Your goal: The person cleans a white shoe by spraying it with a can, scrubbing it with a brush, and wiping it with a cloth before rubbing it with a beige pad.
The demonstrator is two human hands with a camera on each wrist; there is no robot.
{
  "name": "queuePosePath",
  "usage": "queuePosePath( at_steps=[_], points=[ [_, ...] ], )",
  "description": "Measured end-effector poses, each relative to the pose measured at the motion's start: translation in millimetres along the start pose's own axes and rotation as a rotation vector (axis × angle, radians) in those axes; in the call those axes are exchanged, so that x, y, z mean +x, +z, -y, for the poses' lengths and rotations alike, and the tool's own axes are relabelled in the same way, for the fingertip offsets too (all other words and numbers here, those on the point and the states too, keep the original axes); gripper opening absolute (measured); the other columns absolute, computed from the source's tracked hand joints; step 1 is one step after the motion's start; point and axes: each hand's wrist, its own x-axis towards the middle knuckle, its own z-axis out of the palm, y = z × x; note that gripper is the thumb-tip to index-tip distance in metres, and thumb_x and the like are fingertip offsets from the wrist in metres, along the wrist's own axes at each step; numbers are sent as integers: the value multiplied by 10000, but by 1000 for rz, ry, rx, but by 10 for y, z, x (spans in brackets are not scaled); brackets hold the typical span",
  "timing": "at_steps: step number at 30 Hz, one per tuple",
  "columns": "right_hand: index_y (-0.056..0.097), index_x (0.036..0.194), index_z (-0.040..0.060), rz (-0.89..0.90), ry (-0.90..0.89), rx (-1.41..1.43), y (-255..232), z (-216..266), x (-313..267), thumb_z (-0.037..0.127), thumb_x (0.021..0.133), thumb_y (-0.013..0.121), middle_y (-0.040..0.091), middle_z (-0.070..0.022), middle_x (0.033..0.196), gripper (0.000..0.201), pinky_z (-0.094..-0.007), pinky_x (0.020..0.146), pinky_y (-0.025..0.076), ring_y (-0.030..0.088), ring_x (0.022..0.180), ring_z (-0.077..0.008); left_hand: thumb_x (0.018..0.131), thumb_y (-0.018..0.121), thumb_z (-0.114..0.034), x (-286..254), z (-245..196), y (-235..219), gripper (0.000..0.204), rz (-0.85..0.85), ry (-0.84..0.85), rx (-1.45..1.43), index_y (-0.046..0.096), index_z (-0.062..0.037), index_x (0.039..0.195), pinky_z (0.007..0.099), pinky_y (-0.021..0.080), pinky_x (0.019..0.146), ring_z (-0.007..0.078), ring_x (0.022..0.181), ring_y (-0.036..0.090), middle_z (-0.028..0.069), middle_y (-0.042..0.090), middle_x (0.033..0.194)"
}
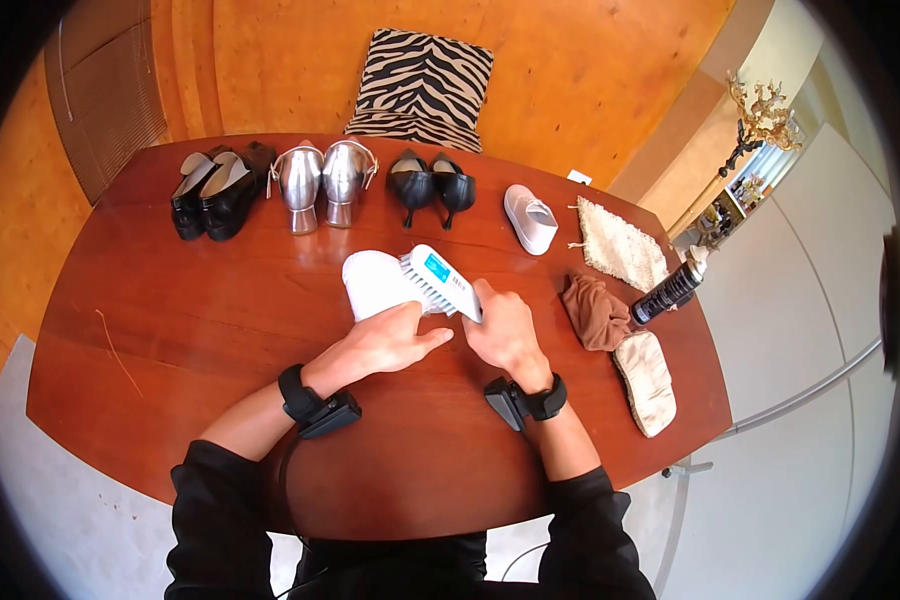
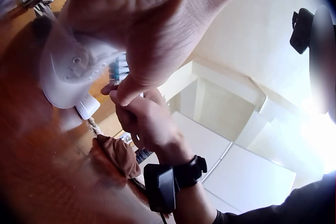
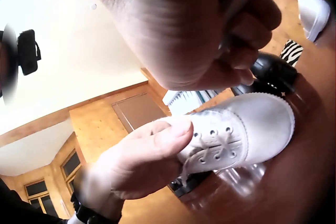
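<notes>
As the head camera looks down: right hand [image 1: 500, 325] grips the white scrub brush [image 1: 455, 287], bristles just beside the white lace-up sneaker [image 1: 375, 282], above the wooden table [image 1: 200, 330].
Left wrist: left hand [image 2: 155, 27] holds that sneaker, brown cloth [image 2: 116, 155] beyond.
Right wrist: I see the left thumb [image 3: 170, 137] beside the laces [image 3: 216, 153].

My right hand [image 3: 184, 29] is curling its fingers round a brush [image 3: 190, 100], whose pale bristles are showing beyond my palm. My left hand [image 3: 147, 161] is holding a white lace-up sneaker [image 3: 268, 129], thumb lying near its laces [image 3: 223, 142]. Black shoes [image 3: 275, 71] are standing behind, and another pale shoe [image 3: 315, 16] is showing farther off.
</notes>
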Motion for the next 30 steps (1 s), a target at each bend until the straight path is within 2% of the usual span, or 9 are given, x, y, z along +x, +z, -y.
queuePosePath(
  at_steps=[3,8,12,13,17,23,28,30],
  points=[
    [524,853,-2,21,-15,9,67,-68,30,143,765,549,617,-235,719,172,-491,663,487,608,700,-413,851,560,-440,-47,-75,-70,550,26,-36,17,541,109,816,423,463,624,333,681,586,226,582,710],
    [539,879,2,4,119,-114,134,-304,93,161,769,546,623,-247,747,194,-488,683,492,614,725,-414,852,559,-442,-55,-68,-75,545,-5,-38,5,545,102,822,423,461,627,336,686,587,227,583,716],
    [529,866,5,4,37,-67,30,-86,29,157,770,543,613,-245,713,180,-489,661,489,607,697,-418,851,560,-442,-62,-79,-84,540,3,-42,-1,546,97,830,422,460,629,335,687,585,226,584,725],
    [528,846,7,8,31,-19,13,-16,12,137,742,558,607,-235,717,169,-492,667,476,587,708,-426,851,560,-442,-57,-73,-82,540,4,-42,-1,546,97,830,422,460,629,335,687,585,226,584,725],
    [525,869,8,28,-8,-2,50,-19,8,152,766,542,607,-250,711,178,-491,657,487,597,694,-430,852,560,-441,-63,-62,-75,542,12,-40,-9,547,101,845,419,460,635,335,691,584,225,584,730],
    [527,879,-3,50,134,-101,134,-295,100,154,772,541,626,-241,782,190,-488,706,483,612,757,-411,854,562,-429,-64,-51,-90,535,6,-44,-7,551,105,861,416,457,631,326,687,584,220,583,723],
    [522,882,-3,57,62,-66,-12,14,4,145,768,542,619,-241,747,188,-494,688,483,606,728,-420,853,570,-413,-70,-83,-114,519,35,-77,-19,558,106,850,407,457,623,315,659,579,209,579,692],
    [521,881,-3,68,28,-48,-7,44,-17,144,767,543,617,-241,736,188,-497,682,483,604,718,-423,852,576,-405,-47,-2,-43,510,-30,-17,-56,561,104,827,403,452,600,306,621,571,197,570,654]
  ],
)
